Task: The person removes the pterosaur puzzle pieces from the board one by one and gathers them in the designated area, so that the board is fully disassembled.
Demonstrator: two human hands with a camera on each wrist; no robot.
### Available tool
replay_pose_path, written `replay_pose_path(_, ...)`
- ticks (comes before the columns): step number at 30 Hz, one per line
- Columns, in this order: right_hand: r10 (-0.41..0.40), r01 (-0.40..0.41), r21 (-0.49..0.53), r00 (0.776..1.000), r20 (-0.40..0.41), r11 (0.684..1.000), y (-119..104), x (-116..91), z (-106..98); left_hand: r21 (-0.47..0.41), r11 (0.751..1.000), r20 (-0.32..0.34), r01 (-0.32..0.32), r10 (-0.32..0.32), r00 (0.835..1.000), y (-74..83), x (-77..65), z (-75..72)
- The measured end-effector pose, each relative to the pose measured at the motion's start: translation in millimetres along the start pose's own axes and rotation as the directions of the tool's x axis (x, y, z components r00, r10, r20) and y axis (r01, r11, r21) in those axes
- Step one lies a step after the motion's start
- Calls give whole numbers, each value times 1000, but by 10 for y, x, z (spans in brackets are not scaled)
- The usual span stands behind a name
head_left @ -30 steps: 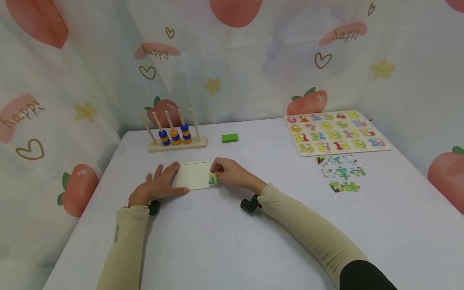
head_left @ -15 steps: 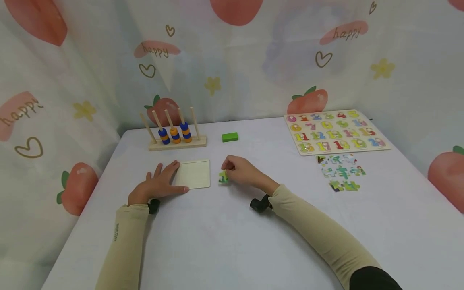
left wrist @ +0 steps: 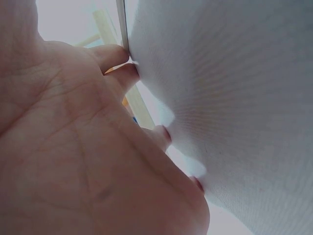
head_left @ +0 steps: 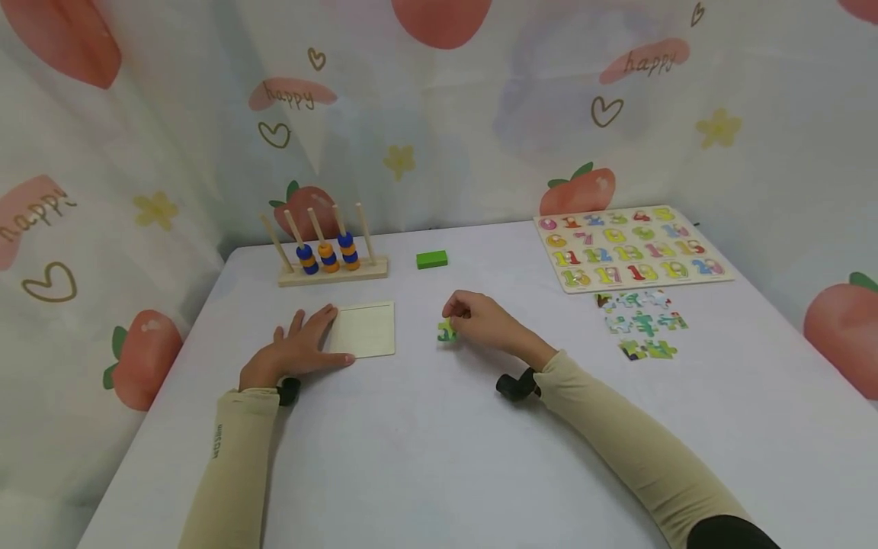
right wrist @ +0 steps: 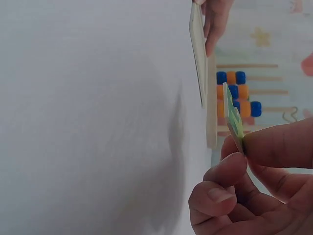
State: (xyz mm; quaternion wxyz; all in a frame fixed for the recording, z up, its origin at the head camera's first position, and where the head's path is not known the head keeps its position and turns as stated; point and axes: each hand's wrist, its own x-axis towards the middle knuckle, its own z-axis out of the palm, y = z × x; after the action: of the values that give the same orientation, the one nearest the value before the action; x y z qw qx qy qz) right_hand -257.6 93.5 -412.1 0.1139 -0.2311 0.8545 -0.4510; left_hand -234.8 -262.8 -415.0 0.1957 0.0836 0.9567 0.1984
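Observation:
Between thumb and fingers, my right hand [head_left: 488, 320] pinches a green jigsaw piece [head_left: 447, 330], held a little above the table and to the right of a cream puzzle tray [head_left: 366, 329]. The right wrist view shows the jigsaw piece [right wrist: 233, 117] tilted, gripped by one edge. My left hand [head_left: 296, 352] rests at the tray's left side with spread fingers, thumb along the near edge. In the left wrist view its palm fills much of the picture, fingertips down on the cloth. On the right, several loose jigsaw pieces [head_left: 643, 324] lie in rows.
A wooden peg abacus [head_left: 334, 276] with blue and orange beads stands behind the tray. A green block [head_left: 431, 260] lies right of it. The wooden number board [head_left: 627, 248] sits at the back right, just behind the loose pieces. A patterned cloth backdrop [head_left: 439, 114] rises behind the table.
My right hand has carried the jigsaw piece rightward, from the tray's right edge to a spot well apart from it. The left hand and tray have stayed put.

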Motion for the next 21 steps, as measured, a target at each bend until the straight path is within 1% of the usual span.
replay_pose_path(7, 33, -33, 6, 999, -18, 999, 102, -104, -121, -12, 1000, 4, 0, 0, 1000, -6, -6, 15)
replay_pose_path(14, 27, -26, 19, 999, -35, 999, 195, -200, -245, -9, 1000, 5, -9, 9, 1000, -6, -3, 12)
replay_pose_path(21, 28, -28, 0, 998, -62, 1000, 273, -304, -378, 1, 1000, 4, -6, 6, 1000, -5, 15, 8)
